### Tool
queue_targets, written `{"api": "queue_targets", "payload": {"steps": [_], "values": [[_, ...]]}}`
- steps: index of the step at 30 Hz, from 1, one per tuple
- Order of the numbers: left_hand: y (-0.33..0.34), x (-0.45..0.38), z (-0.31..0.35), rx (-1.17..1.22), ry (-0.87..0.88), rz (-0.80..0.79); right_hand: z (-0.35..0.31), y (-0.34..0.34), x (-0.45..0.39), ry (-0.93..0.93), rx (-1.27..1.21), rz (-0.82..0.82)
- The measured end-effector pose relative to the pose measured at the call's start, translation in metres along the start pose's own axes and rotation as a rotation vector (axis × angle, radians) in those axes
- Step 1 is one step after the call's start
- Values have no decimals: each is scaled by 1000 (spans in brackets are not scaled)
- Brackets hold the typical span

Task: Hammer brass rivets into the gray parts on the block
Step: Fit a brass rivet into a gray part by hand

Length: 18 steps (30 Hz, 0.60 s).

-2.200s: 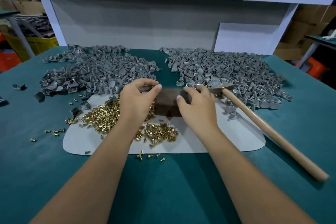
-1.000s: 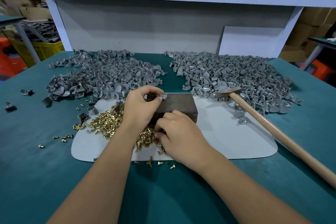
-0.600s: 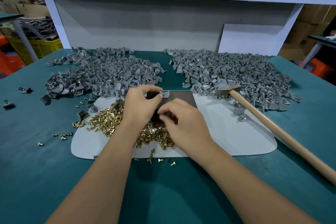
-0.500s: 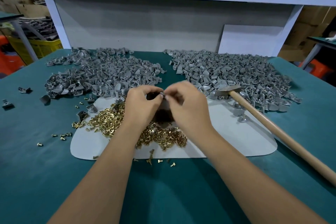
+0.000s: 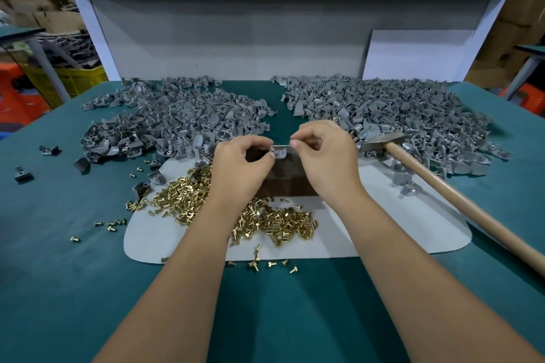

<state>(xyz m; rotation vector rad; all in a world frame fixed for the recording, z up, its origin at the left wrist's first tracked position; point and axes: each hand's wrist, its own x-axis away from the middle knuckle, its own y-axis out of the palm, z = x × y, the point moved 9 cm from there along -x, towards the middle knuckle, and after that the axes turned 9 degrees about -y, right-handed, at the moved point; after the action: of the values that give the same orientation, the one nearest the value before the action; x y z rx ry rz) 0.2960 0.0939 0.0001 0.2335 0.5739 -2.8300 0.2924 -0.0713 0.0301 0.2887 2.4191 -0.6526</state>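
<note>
Both hands meet over the dark block (image 5: 283, 178), which sits on a pale mat (image 5: 383, 221) on the green worktop (image 5: 59, 274). The left hand (image 5: 239, 171) has its fingers curled and pinches a small gray part (image 5: 278, 153) that rests on top of the block. The right hand (image 5: 327, 156) pinches its thumb and first finger together just above that part; what it holds there is too small to see. A heap of brass rivets (image 5: 265, 221) lies on the mat, just in front of the block and to its left, and a few rivets lie loose on the worktop. Two big piles of gray parts lie behind the block, the left pile (image 5: 177, 121) and the right pile (image 5: 398, 115). A hammer (image 5: 442, 188) lies at the right, its head touching the right pile.
</note>
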Motion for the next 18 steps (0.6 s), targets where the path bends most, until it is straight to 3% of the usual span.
{"api": "queue_targets", "payload": {"steps": [6, 10, 18], "values": [[-12, 15, 25, -87, 166, 161, -14, 8, 7, -84, 113, -89], [-7, 16, 24, -104, 156, 131, -21, 14, 10, -138, 161, -138], [-2, 9, 17, -60, 103, 86, -17, 8, 11, -101, 81, -56]]}}
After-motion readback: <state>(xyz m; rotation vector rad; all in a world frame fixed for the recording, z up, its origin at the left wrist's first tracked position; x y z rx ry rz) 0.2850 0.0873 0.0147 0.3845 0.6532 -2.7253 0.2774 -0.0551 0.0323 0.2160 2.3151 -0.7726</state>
